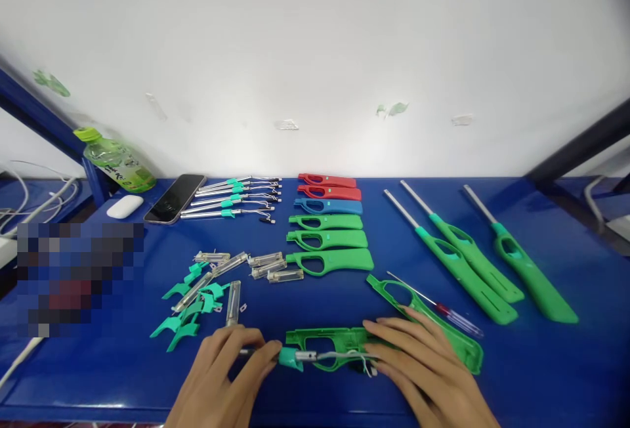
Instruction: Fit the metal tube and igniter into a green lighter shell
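Left hand [221, 375]: fingertips pinched on a thin metal tube [251, 352], teal collar [289, 359] at the tube's end just past the pinch.
Right hand [423, 369]: fingers spread flat, pressing down on a green open handle shell [335, 342]; not closed around it. White wire [367, 363] lying at the fingertips.
Tube and collar seated in the shell's front end, between the two hands, at the near edge of the blue table [541, 375].
Just beyond the right hand: second green shell half [433, 326], tilted, partly under the wrist; red-handled screwdriver [443, 308] beside it.
Beyond the left hand: heap of teal triggers [184, 313] and clear gas tanks [268, 267].
Further beyond the grip, middle: row of handle shells [327, 228], two red, one blue, three green.
Left of that row: five tube assemblies [231, 198] with wires, then a phone [174, 198], white earbud case [125, 206], green bottle [118, 162] on its side.
Well to the right of the grip: three finished green lighters [472, 264].
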The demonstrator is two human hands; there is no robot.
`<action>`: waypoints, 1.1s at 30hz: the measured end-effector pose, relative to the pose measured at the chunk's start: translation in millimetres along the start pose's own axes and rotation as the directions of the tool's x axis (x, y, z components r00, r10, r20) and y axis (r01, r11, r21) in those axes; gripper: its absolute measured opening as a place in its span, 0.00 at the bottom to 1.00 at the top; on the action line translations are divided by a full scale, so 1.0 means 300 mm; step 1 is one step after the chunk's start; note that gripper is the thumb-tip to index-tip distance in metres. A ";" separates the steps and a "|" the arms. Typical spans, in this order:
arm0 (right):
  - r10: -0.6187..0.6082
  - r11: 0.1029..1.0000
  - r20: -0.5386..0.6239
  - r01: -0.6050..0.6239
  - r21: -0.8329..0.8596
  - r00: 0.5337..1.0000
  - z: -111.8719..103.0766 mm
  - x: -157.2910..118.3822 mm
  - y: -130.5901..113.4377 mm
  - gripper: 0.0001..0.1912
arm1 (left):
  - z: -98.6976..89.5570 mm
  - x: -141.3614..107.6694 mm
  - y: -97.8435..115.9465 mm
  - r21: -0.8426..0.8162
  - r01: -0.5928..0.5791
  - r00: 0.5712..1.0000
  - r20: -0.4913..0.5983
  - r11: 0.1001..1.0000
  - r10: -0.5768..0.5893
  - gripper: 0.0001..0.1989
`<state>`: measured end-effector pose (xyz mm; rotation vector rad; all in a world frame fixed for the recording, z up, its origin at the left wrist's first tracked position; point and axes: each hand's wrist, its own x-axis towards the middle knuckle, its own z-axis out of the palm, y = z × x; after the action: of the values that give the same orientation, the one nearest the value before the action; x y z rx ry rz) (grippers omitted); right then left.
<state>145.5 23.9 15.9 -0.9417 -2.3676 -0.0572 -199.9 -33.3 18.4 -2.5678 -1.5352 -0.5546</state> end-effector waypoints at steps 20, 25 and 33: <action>0.048 0.998 0.009 -0.049 0.049 0.999 0.013 -0.024 0.000 0.13 | 0.014 -0.057 -0.049 -0.023 0.045 0.999 0.005 0.999 -0.045 0.23; 0.097 0.995 -0.049 -0.096 0.021 0.994 0.008 -0.018 -0.036 0.13 | 0.013 -0.049 -0.038 -0.039 0.087 0.996 -0.008 0.996 -0.087 0.22; 0.049 0.994 -0.082 -0.041 0.100 0.995 0.001 0.076 -0.076 0.07 | 0.011 -0.048 0.001 -0.130 0.212 0.977 0.007 0.969 -0.213 0.20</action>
<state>117.5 21.0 31.6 -0.9267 -2.2499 0.0364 -204.7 -44.5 10.3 -2.5035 -1.8438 -0.7065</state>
